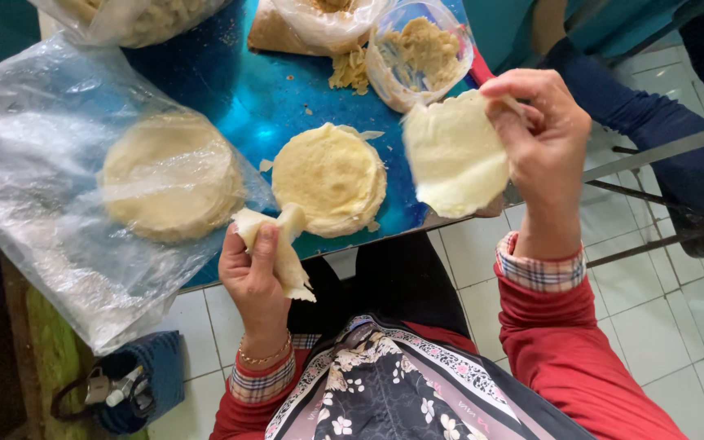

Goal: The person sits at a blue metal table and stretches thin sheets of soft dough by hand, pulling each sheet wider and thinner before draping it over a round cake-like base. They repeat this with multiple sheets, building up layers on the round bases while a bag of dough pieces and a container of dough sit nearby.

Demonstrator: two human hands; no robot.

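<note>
right hand [541, 134] pinches one thin round wrapper [455, 155], lifted clear of the wrapper stack [332, 178] so it hangs free; left hand [256, 273] clenches a folded wrapper [280, 244], parked aside.

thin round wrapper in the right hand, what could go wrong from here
1. The thin pale round wrapper hangs from the right hand by one edge, past the blue table rim; it could tear or drop to the white tiled floor.
2. The folded pale wrapper squeezed in the left hand might stick to itself.
3. The uncovered stack of round wrappers sits near the table edge and may dry or get knocked off.
</note>
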